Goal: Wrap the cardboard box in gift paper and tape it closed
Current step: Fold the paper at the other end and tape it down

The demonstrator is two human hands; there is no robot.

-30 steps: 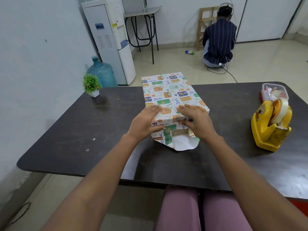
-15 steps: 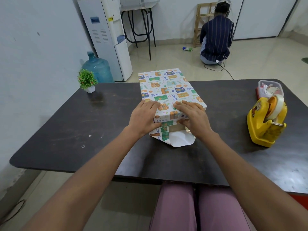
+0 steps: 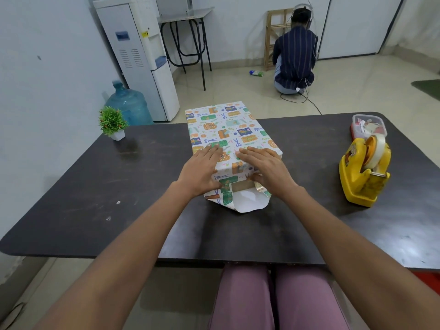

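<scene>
While the dark table [image 3: 142,186] takes up most of the view, the white water dispenser [image 3: 140,55] stands by the wall behind it with a blue water jug [image 3: 128,103] on the floor next to it. Further back a person in a striped dark top [image 3: 295,51] sits on the floor facing away, near a wooden rack [image 3: 271,32].

The cardboard box [image 3: 242,185] lies lengthwise in the middle of the table, mostly covered in gift paper [image 3: 228,125] with a colourful present-and-scissors print. The near end isn't closed: bare cardboard shows there, and a flap of paper with its white underside up lies flat on the table in front of it.

The left hand [image 3: 202,170] rests on the near left part of the box top, fingers straight and flat on the paper. The right hand [image 3: 266,165] does the same on the near right part, fingers flat and together, thumb down at the front edge of the paper.

Off to the right sits a yellow tape dispenser [image 3: 364,172] with a roll of clear tape, well apart from the box, and a small plastic container [image 3: 367,126] just behind it. A little potted plant [image 3: 113,122] stands at the far left corner
</scene>
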